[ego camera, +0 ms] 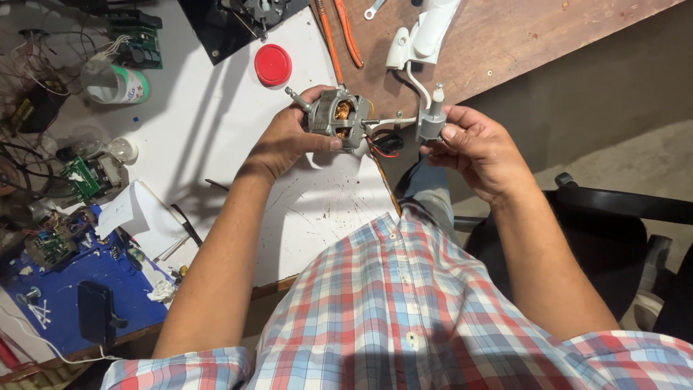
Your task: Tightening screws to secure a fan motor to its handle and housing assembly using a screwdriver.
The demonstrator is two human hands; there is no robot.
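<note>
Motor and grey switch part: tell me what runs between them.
In the head view, a white cable and red wires span from motor to switch part, above a black piece.

Left grip (289,141) closed around the motor (338,119), held above the worktop (216,130). Right grip (480,148), to the motor's right, pinches a small plastic part (433,119); a cable (393,120) runs between part and motor. Round cap (273,64) on the worktop just beyond the left grip. Pliers (345,32) and plastic housing (422,32) beyond both grips. Circuit boards (83,177) far left of left grip; chair (613,206) right of right grip.
</note>
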